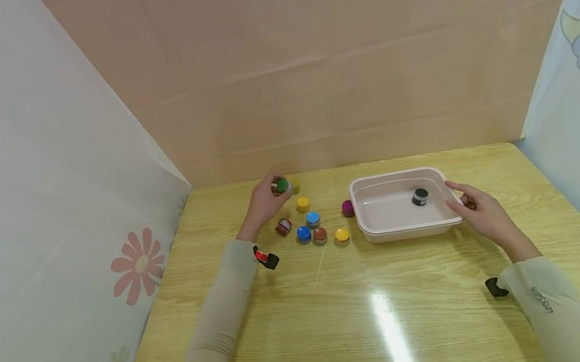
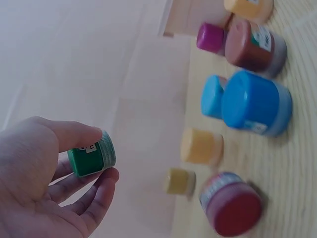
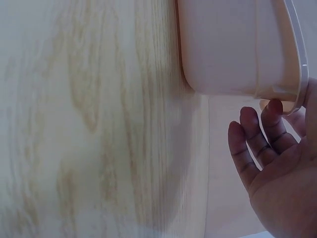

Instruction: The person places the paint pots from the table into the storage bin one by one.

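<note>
My left hand point(image 1: 265, 201) pinches a small green paint jar point(image 2: 91, 156) between thumb and fingers, raised above the table's back left part. Close by the hand are an olive-yellow jar point(image 1: 295, 186), a yellow jar point(image 1: 303, 204) and a dark red jar point(image 1: 284, 226) lying on its side. My right hand point(image 1: 481, 211) grips the right end of a pale pink plastic basin point(image 1: 412, 231), thumb over the rim and fingers outside below it. Inside the basin, towards its right end, sits a black-lidded jar point(image 1: 420, 197).
Left of the basin stand a light blue jar point(image 1: 313, 219), a blue jar point(image 1: 304, 234), a brown jar point(image 1: 320, 236) and a second yellow jar point(image 1: 342, 236). A magenta jar point(image 1: 347, 208) is right beside the basin's left wall. Behind the wooden table point(image 1: 341, 321) rises a brown paper-covered wall point(image 1: 330, 65).
</note>
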Demonstrator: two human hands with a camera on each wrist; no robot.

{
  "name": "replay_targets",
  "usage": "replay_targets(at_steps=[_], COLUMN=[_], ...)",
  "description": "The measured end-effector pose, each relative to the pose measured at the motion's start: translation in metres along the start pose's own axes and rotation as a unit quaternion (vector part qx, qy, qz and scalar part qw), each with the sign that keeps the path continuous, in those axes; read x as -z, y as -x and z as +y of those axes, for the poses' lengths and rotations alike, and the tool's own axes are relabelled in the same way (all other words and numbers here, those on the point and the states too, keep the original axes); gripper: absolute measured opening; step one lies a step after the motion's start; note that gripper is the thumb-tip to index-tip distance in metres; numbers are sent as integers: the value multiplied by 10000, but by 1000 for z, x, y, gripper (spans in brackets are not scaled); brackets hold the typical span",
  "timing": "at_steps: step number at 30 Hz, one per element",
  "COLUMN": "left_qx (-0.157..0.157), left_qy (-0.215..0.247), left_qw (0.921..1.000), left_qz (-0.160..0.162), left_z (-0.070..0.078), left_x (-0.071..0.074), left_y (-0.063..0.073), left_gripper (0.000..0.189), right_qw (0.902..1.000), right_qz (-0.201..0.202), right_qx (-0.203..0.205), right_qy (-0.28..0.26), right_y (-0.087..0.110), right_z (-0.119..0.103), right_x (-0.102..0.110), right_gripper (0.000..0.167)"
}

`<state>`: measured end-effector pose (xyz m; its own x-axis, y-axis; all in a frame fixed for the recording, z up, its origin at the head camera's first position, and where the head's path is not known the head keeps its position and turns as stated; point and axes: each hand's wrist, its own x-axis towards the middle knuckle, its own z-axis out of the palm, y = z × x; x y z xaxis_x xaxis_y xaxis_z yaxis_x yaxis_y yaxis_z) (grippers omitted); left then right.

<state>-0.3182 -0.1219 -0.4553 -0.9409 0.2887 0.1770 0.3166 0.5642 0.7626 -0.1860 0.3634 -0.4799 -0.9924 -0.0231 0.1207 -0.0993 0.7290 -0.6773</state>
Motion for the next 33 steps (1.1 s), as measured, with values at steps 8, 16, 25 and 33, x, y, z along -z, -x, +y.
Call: replay_targets(at_steps=[8,16,25,33], left_qx=[-284,-574,-609,-843], left_qy=[218,428,1032,1225], left_qw=[9994,9973,9915,9870], left_qz=[-16,-173,-504,-604], left_z=[26,45,64,80], left_x=[-8,-17,-34,-51], left_y=[1,3,5,4], left_gripper=[38,34,36,38], right_qw=[10000,9998,9997,9997], right_qz=[45,152,181,193], right_qx=[7,75,146,129], right_qy=[-22,-46,-61,-42], right_y=[-1,-1,1,0], right_z=[1,4,4,4], right_x=[0,-2,-3,-4], right_gripper=[57,55,55,54])
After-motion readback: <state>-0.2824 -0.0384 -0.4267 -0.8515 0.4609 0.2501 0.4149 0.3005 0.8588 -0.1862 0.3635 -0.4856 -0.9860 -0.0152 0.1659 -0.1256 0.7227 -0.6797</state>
